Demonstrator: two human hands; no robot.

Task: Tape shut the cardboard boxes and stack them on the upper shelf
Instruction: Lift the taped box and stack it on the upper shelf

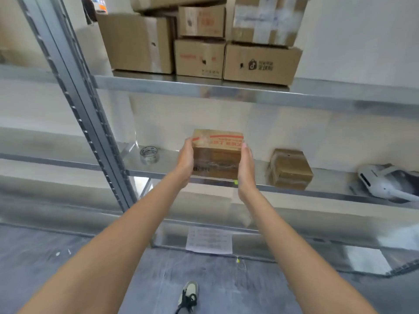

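Holding a taped cardboard box (217,154) between both palms, we press the left hand (186,162) and right hand (246,165) flat against its ends, fingers straight, so it stays level above the middle shelf's front edge (294,189); the tape roll (149,153) sits near that shelf's left corner, out of the way, and the upper shelf (249,92) carries stacked boxes (199,57)

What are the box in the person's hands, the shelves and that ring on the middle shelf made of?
The held box looks like brown cardboard, glossy in front, probably from clear tape. The shelf appears to be bare metal, grey and reflective, maybe galvanised steel. The ring looks like a roll of clear plastic tape, see-through and shiny.
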